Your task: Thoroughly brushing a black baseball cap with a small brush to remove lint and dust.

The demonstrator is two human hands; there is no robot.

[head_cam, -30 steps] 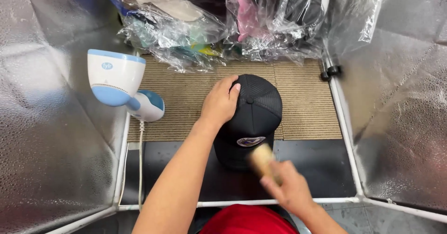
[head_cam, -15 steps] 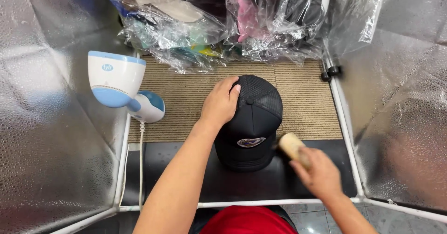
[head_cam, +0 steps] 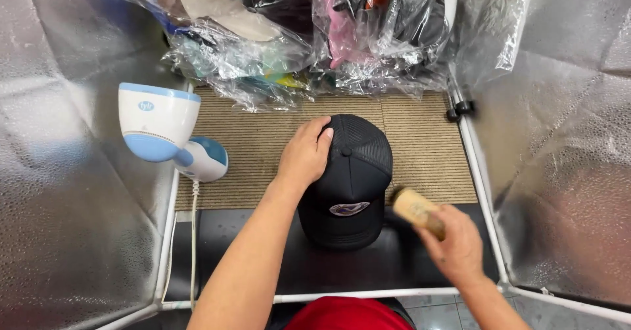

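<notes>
Silver crinkled foil walls enclose the space on both sides of the fingers. Beyond the fingertips, clear plastic bags of caps are heaped at the far end of a ribbed tan mat. Off to the left of the fingers rests a white and blue handheld steamer. The black mesh-backed cap sits under the left hand, whose fingers lie flat and together on its crown. Just right of the cap, the right hand has its fingers wrapped around a small wooden brush.
</notes>
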